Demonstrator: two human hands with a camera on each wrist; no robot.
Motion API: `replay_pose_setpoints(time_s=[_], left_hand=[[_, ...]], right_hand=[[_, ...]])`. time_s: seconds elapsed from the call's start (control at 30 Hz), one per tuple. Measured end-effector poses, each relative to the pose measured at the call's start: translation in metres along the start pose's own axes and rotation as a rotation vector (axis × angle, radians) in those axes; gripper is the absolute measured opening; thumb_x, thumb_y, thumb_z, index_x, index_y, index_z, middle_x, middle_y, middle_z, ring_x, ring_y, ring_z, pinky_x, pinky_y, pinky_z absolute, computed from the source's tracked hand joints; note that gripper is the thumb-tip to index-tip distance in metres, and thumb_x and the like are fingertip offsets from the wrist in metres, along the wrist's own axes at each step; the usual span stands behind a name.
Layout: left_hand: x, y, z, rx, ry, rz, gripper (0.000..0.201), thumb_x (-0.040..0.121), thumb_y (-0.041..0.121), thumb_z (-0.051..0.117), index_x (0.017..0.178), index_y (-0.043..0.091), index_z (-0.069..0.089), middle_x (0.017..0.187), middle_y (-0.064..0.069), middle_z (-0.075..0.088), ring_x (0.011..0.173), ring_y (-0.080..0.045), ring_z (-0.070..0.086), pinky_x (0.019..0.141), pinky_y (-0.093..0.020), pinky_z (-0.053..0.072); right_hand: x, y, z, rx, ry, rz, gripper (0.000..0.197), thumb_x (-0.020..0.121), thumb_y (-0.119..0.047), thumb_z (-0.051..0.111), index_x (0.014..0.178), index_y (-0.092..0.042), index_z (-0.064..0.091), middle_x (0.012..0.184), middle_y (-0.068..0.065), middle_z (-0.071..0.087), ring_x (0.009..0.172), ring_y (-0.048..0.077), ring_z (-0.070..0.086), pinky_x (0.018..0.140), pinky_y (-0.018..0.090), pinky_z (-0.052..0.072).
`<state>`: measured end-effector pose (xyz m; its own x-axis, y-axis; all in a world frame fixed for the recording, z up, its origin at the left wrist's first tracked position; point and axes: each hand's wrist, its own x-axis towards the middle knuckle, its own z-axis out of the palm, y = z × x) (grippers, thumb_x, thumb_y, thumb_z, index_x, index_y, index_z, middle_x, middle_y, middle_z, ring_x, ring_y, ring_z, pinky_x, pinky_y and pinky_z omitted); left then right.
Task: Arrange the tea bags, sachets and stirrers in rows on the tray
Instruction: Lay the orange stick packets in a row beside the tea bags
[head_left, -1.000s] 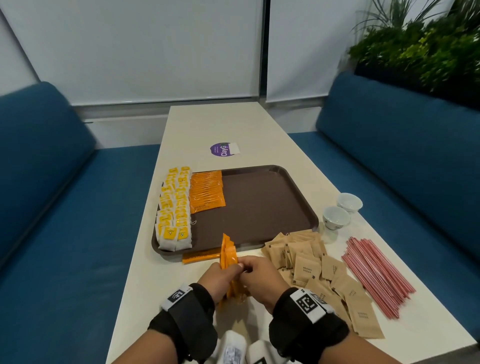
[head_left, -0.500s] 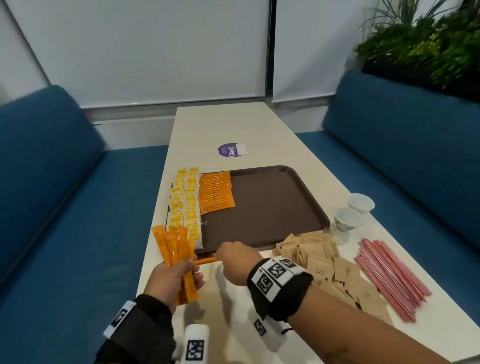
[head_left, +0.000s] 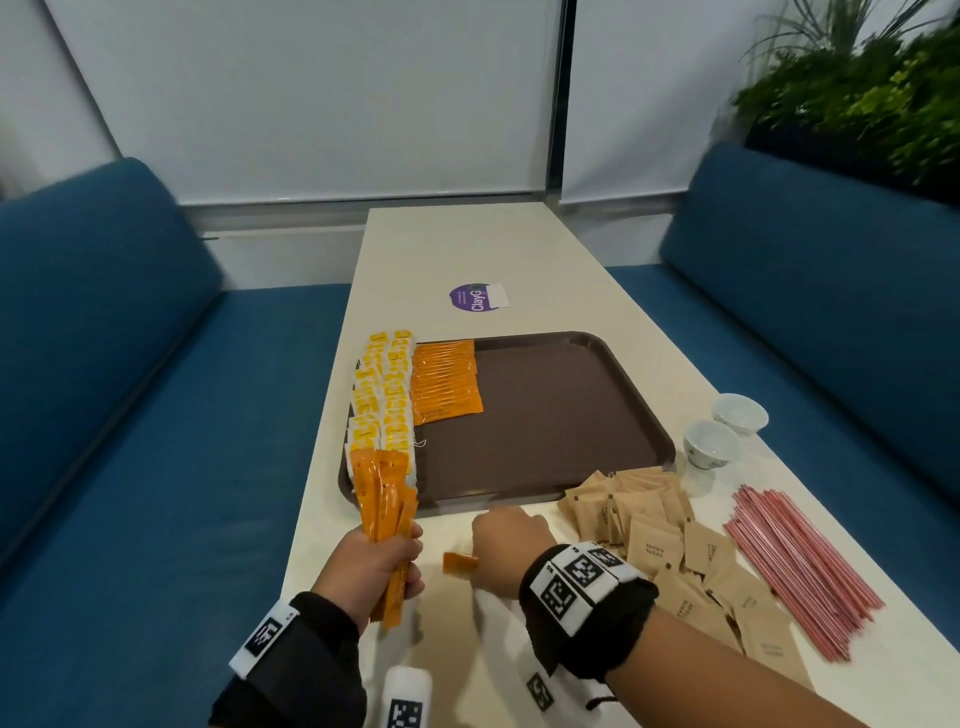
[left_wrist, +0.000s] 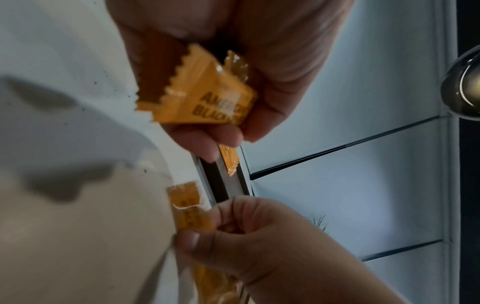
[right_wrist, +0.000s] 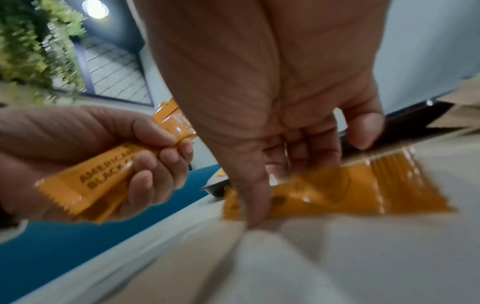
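Our left hand (head_left: 371, 564) is wrapped tight around a bundle of orange coffee sticks (head_left: 387, 506), which fan upward toward twelve o'clock in the head view; the wrist views show "AMERICAN BLACK" printed on them. Our right hand (head_left: 506, 545) is down on the worktop (head_left: 457, 249) at three o'clock from the left one, its fingers (right_wrist: 255, 197) curled over a single orange stick (head_left: 460, 563) that lies flat on the surface. The right wrist view shows the fingertips pressing on it, though blur hides whether it is pinched clear of the surface.

Just beyond both hands, at twelve o'clock, sits the brown tray (head_left: 545, 415). Along its nine o'clock edge run two rows of yellow-tagged tea bags (head_left: 382, 400), overhanging the rim, and right beside them, toward three o'clock, a neat row of orange sticks (head_left: 447, 382) fills the far part of the tray. The rest of the tray floor is bare.

At two o'clock from the right hand lies a loose heap of brown sugar sachets (head_left: 660, 540) on the worktop, touching the tray's near corner. Farther toward three o'clock is a bundle of pink stirrers (head_left: 800, 566). Two small white cups (head_left: 724, 434) stand beside the tray's three o'clock edge. A purple round sticker (head_left: 475, 297) lies on the worktop beyond the tray, with blue sofas (head_left: 130, 415) on either side.
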<state>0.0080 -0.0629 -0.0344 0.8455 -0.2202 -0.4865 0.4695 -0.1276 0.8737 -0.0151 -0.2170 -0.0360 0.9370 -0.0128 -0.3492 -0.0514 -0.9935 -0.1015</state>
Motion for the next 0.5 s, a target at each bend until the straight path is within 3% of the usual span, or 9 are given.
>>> replay_pose_setpoints(time_s=[0.1,0.23,0.37,0.5], left_hand=[[-0.001,0.001,0.003,0.026,-0.014,0.016,0.005,0.089,0.001,0.054,0.089,0.002,0.060,0.063,-0.012,0.053,0.054,-0.022,0.054,0.061,-0.035,0.054],[-0.001,0.004,0.007,0.052,-0.020,0.033,0.005,0.089,0.001,0.054,0.087,0.002,0.059,0.062,-0.011,0.052,0.051,-0.021,0.052,0.055,-0.032,0.053],[-0.001,0.007,0.012,0.049,-0.028,-0.001,0.005,0.090,0.004,0.055,0.089,0.003,0.059,0.065,-0.012,0.053,0.055,-0.022,0.052,0.056,-0.033,0.052],[0.004,0.011,0.016,0.024,-0.015,-0.033,0.005,0.091,0.006,0.055,0.089,0.004,0.059,0.067,-0.013,0.053,0.057,-0.024,0.053,0.057,-0.034,0.052]], right_hand=[[-0.002,0.011,-0.009,0.221,-0.039,0.047,0.021,0.091,-0.022,0.057,0.108,-0.010,0.058,0.101,0.007,0.062,0.095,0.024,0.061,0.083,0.034,0.048],[0.001,0.033,-0.041,0.506,0.084,0.100,0.011,0.094,-0.023,0.054,0.099,-0.013,0.051,0.098,0.008,0.058,0.090,0.025,0.059,0.083,0.039,0.050],[0.015,0.047,-0.076,0.513,0.193,0.095,0.020,0.097,-0.015,0.047,0.112,-0.010,0.058,0.109,0.010,0.061,0.102,0.024,0.058,0.092,0.037,0.048],[0.045,0.050,-0.102,0.434,0.223,0.027,0.022,0.093,-0.012,0.056,0.114,-0.011,0.064,0.117,0.008,0.062,0.108,0.021,0.057,0.095,0.031,0.045]])
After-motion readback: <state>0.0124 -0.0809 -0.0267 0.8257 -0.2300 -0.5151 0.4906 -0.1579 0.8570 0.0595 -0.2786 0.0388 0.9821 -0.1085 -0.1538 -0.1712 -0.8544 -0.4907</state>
